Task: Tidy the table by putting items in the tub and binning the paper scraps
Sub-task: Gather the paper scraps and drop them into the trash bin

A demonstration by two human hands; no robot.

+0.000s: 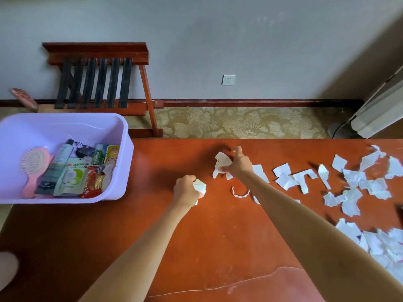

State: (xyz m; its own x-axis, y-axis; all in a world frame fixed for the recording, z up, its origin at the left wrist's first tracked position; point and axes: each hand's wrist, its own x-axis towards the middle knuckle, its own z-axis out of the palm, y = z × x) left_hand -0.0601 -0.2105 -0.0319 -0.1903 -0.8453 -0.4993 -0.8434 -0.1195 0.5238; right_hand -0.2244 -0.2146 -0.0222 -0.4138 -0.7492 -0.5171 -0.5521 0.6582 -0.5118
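Note:
A lilac plastic tub (pixel 122 136) stands at the table's left edge, holding a pink hairbrush (pixel 35 166), a tube, snack packets and other small items. My left hand (pixel 186 189) is closed around a wad of white paper scraps (pixel 200 185) near the table's middle. Further back, my right hand (pixel 238 164) pinches a bunch of white scraps (pixel 221 163) just above the tabletop. Several more torn paper scraps (pixel 353 182) lie scattered over the right side of the red-brown table (pixel 152 225). No bin is in view.
A wooden luggage rack (pixel 104 83) leans against the wall behind the tub. Patterned carpet (pixel 239 123) runs beyond the table's far edge. A thin curled paper strip (pixel 239 192) lies beneath my right forearm. A white scuff mark crosses the table's near edge.

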